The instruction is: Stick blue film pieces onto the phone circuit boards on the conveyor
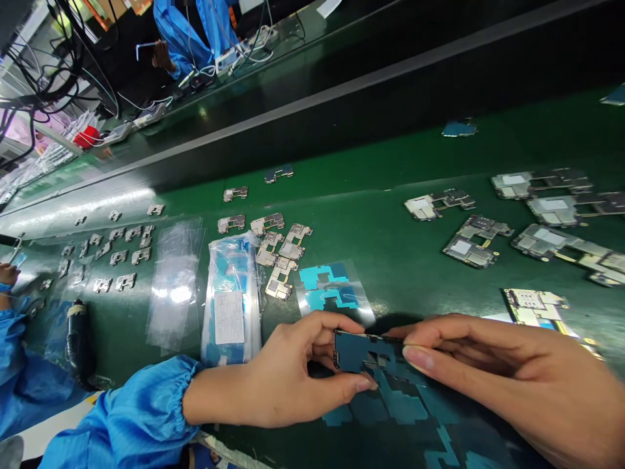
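Observation:
In front of me my left hand (278, 378) grips a phone circuit board (352, 350) between thumb and fingers. Dark blue film covers the face turned toward me. At the board's right end, the thumb and index finger of my right hand (508, 365) are pinched together at its edge; whether they also hold a bit of film is hidden. Below the board lies a see-through sheet with blue die-cut stickers (405, 407). Just beyond my left fingers is a smaller sheet of bright blue stickers (329, 286).
Left of my hands lie a labelled plastic bag (229, 316), transparent sheets (176, 280) and a black-wrapped tool (78, 342). Several circuit boards (473, 244) lie right; smaller boards (117, 257) lie left. A co-worker's hand (7, 275) shows at left; another person (195, 36) sits across.

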The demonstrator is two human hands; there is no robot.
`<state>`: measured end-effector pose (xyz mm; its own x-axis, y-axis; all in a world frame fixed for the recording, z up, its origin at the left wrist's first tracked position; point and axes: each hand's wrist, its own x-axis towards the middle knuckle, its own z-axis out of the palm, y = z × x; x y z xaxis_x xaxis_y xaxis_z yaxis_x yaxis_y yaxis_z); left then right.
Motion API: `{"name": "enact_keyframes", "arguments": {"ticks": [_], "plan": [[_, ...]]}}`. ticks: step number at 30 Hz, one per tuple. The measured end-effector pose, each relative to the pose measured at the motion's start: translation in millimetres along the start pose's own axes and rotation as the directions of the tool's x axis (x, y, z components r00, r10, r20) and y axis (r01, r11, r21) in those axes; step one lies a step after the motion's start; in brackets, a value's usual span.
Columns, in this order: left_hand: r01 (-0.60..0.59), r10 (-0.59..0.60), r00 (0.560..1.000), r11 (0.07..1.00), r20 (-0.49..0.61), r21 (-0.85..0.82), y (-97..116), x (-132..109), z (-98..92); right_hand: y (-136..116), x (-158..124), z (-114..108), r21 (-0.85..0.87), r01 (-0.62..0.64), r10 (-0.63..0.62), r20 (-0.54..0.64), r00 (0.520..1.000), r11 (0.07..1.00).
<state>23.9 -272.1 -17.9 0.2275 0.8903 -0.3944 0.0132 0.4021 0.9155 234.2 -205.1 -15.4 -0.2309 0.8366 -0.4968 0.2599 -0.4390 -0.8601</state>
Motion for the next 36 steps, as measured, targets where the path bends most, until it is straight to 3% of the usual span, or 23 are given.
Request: {"name": "enact_keyframes", "arguments": {"ticks": [7,11,15,22,36], "plan": [[-0.013,0.013,1.0,1.0,0.013,0.008,0,2,0.3,3,4,-1,-0.016,0.014,-0.014,0.001,1.0,1.0],[-0.004,0.004,1.0,1.0,-0.002,0.024,-1,0,0.8,6,7,-4,-0.048,0.069,-0.065,0.069,0.995,0.996],[-0.016,0.016,1.0,0.998,0.002,0.053,-1,-2,-0.5,4,6,-4,-0.059,0.031,-0.029,0.029,0.999,0.998],[-0.039,0.042,0.999,0.992,-0.022,0.118,-3,-2,-0.9,12,16,-10,-0.091,0.114,-0.093,0.206,0.974,0.989],[-0.041,0.042,0.999,0.998,-0.006,0.047,5,0,2.2,8,10,-6,0.082,0.085,-0.101,0.213,0.972,0.993]]}}
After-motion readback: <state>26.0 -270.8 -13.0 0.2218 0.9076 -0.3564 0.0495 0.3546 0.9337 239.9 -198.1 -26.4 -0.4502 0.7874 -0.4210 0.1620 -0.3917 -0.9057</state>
